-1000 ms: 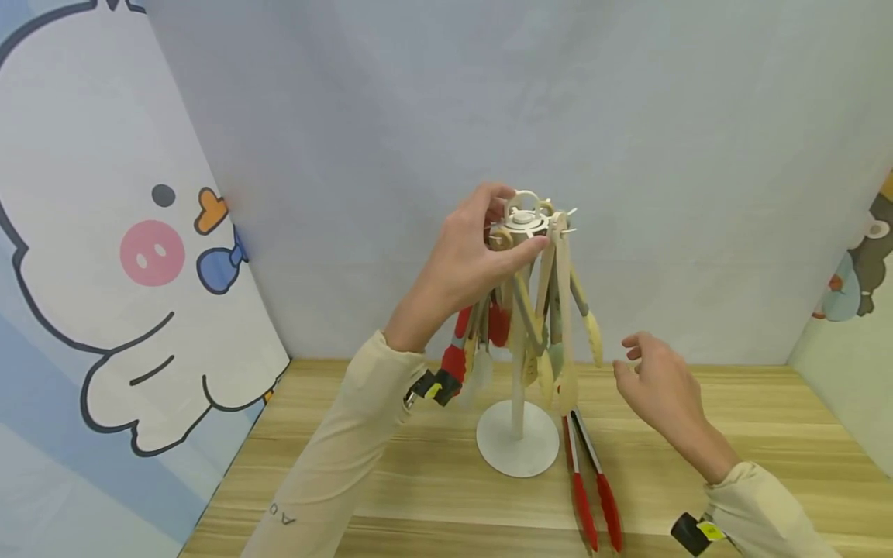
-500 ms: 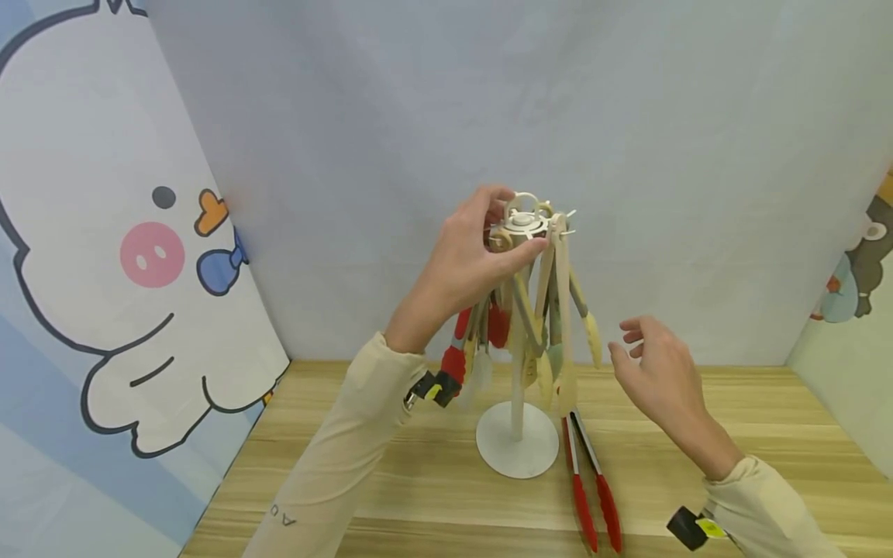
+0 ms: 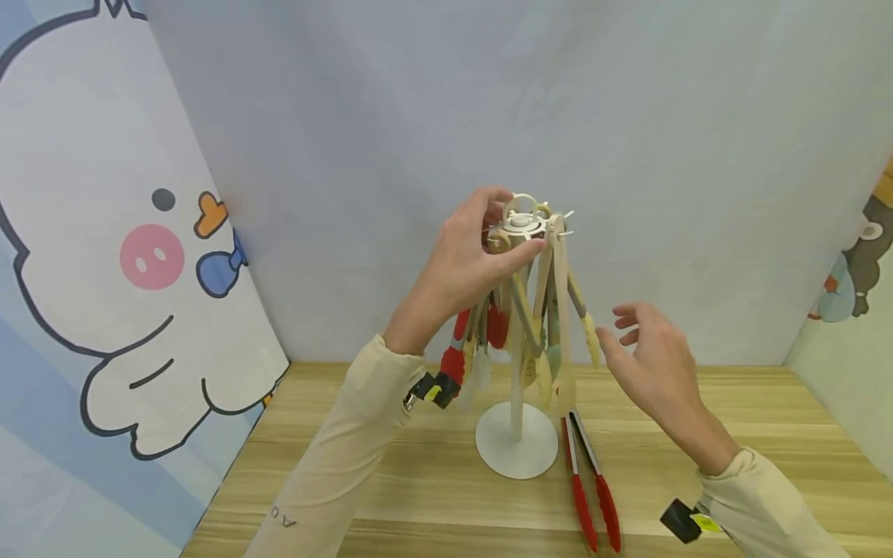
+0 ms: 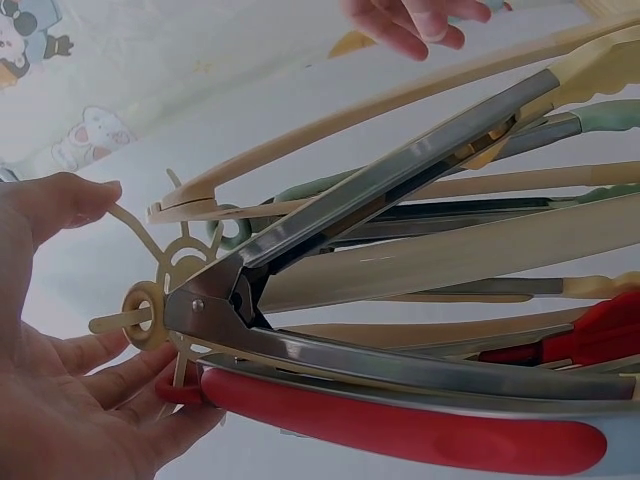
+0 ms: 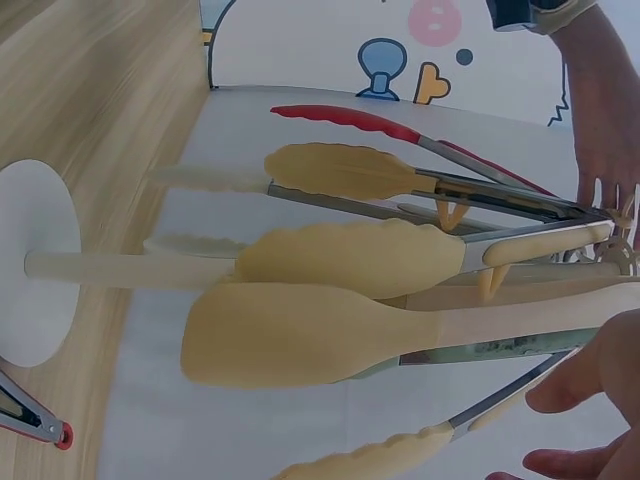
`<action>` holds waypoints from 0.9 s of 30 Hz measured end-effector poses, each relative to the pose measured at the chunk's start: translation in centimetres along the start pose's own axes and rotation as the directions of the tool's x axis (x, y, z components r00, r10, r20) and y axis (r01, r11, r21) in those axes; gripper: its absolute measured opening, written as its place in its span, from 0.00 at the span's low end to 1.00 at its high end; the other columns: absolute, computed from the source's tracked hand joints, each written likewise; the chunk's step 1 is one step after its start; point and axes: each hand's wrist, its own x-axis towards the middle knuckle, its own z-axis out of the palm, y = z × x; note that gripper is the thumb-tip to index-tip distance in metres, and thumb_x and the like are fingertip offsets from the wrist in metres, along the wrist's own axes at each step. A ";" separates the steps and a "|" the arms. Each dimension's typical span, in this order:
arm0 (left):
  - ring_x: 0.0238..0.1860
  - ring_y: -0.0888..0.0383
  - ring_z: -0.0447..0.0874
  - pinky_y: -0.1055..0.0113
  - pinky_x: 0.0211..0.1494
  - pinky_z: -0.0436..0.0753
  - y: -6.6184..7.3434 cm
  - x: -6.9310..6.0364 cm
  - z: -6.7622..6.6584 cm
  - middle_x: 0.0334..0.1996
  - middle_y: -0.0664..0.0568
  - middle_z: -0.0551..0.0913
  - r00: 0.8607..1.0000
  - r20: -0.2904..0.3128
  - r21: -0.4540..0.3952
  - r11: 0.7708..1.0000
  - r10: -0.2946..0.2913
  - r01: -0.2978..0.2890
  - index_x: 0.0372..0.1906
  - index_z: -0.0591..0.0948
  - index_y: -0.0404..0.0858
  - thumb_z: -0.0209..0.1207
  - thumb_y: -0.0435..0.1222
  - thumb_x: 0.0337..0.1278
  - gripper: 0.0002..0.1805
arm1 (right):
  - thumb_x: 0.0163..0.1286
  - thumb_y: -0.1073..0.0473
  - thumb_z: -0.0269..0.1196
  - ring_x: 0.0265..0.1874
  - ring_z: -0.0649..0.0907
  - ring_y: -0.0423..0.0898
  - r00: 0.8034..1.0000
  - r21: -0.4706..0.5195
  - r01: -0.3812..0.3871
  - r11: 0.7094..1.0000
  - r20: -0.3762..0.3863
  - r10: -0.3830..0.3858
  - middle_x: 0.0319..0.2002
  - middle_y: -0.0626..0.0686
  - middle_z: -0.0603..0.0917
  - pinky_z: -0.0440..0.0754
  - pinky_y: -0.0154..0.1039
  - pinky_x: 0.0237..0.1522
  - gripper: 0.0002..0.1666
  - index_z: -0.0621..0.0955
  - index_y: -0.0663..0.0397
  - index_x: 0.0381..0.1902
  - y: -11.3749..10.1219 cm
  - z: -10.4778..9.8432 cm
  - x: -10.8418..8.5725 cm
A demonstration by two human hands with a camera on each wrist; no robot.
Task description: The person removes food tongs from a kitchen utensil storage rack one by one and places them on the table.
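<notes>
A white utensil stand (image 3: pixel 517 442) holds several tongs hanging from the hooked ring at its top. My left hand (image 3: pixel 463 260) grips that ring from the left; in the left wrist view the thumb (image 4: pixel 85 195) meets a hook tip and the fingers lie beneath. Beige wooden-looking tongs (image 3: pixel 563 310) hang at the front right, and yellow-tipped tongs (image 3: pixel 591 341) splay out to the right. Red-tipped tongs (image 4: pixel 400 420) hang beside the left fingers. My right hand (image 3: pixel 652 356) hovers with loosely bent fingers just right of the yellow tips, holding nothing.
A pair of red-tipped metal tongs (image 3: pixel 593 488) lies spread on the wood-grain table (image 3: pixel 418 480), right of the stand's base. A pale cloth wall (image 3: pixel 663 155) rises behind the stand. Cartoon-printed panels (image 3: pixel 84 232) flank the table.
My right hand has risen and shifted left, closer to the hanging yellow-tipped tongs. The left hand keeps its grip on the stand's top, and the tongs on the table lie as before.
</notes>
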 end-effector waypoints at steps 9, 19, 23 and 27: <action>0.40 0.58 0.75 0.69 0.38 0.77 0.0 0.0 0.0 0.46 0.50 0.74 1.000 0.001 -0.017 1.000 -0.003 0.003 0.59 0.68 0.42 0.65 0.48 0.53 0.31 | 0.66 0.55 0.61 0.34 0.82 0.55 0.999 0.008 0.024 1.000 -0.025 -0.024 0.40 0.60 0.81 0.76 0.51 0.29 0.19 0.76 0.63 0.49 -1.1 -0.1 0.3; 0.40 0.58 0.74 0.69 0.37 0.78 0.0 0.0 0.1 0.46 0.49 0.73 1.000 0.006 -0.013 1.000 -0.005 0.005 0.60 0.68 0.42 0.65 0.48 0.53 0.32 | 0.65 0.53 0.62 0.31 0.82 0.54 0.998 0.037 0.046 0.998 -0.042 -0.044 0.38 0.60 0.80 0.76 0.50 0.28 0.21 0.75 0.63 0.49 -2.3 -0.2 0.7; 0.40 0.58 0.74 0.69 0.37 0.78 0.0 0.0 0.1 0.46 0.49 0.73 1.000 0.005 -0.021 1.000 -0.004 0.004 0.60 0.68 0.41 0.65 0.47 0.53 0.32 | 0.65 0.52 0.62 0.29 0.81 0.54 0.997 0.040 0.057 0.998 -0.058 -0.054 0.37 0.59 0.79 0.76 0.48 0.27 0.23 0.74 0.64 0.49 -2.7 -0.1 0.9; 0.40 0.58 0.74 0.70 0.37 0.78 0.1 0.0 0.1 0.46 0.49 0.73 1.000 0.004 -0.026 1.000 -0.004 0.004 0.60 0.68 0.41 0.65 0.47 0.53 0.31 | 0.63 0.51 0.64 0.27 0.79 0.53 0.995 0.039 0.064 0.997 -0.077 -0.060 0.36 0.59 0.76 0.73 0.45 0.26 0.24 0.73 0.64 0.49 -3.1 0.1 1.2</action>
